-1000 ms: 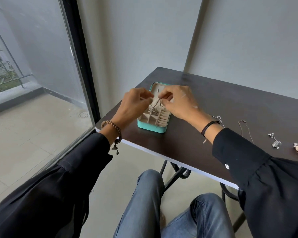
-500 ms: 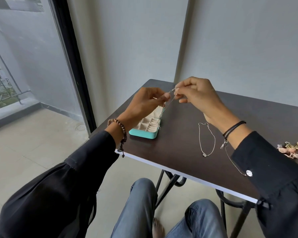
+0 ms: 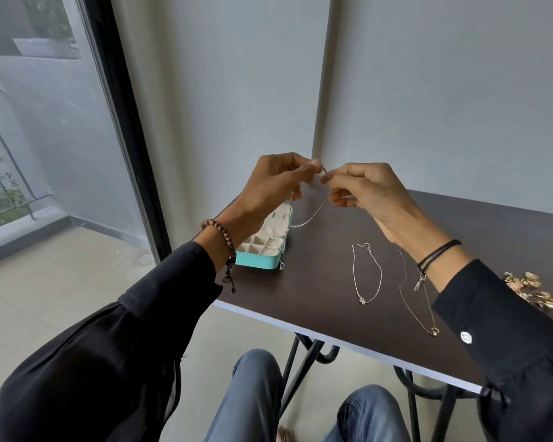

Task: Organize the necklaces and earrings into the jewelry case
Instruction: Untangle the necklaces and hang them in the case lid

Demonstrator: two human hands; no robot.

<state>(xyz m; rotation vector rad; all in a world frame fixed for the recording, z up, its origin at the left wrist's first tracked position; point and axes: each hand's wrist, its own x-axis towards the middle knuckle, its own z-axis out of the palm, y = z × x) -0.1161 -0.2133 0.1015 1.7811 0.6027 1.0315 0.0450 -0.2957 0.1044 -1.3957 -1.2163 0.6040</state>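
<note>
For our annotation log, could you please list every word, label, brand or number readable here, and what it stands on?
No text here can be read.
White button on the right sleeve: any marks are too small to read.
Wall outside the window: faint marks, too blurred to read.
Jewelry case: no label shows.
Necklace pinched by left hand and right hand: no tag shows.
</note>
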